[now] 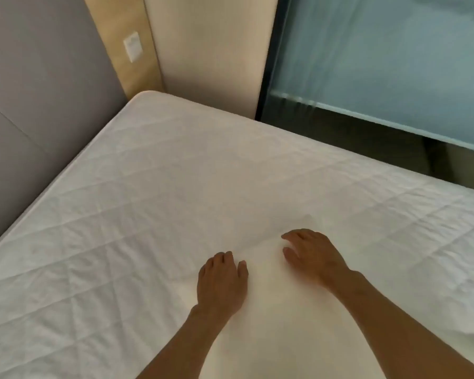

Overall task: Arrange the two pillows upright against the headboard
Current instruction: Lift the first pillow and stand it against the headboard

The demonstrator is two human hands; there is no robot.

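A smooth cream-white pillow (271,310) lies low in the head view, over the white quilted mattress (148,201). My left hand (221,283) rests on its left part, fingers curled over the far edge. My right hand (311,255) grips the far right corner, fingers bent around it. The grey padded headboard (39,105) stands along the left side, well away from both hands. A white rounded bulk (460,305) at the right edge may be a second pillow; I cannot tell.
Beyond the mattress's far corner are a wooden wall strip with a white switch plate (133,50) and a beige panel (211,50). A dark-framed glass partition (381,64) runs along the far right side of the bed.
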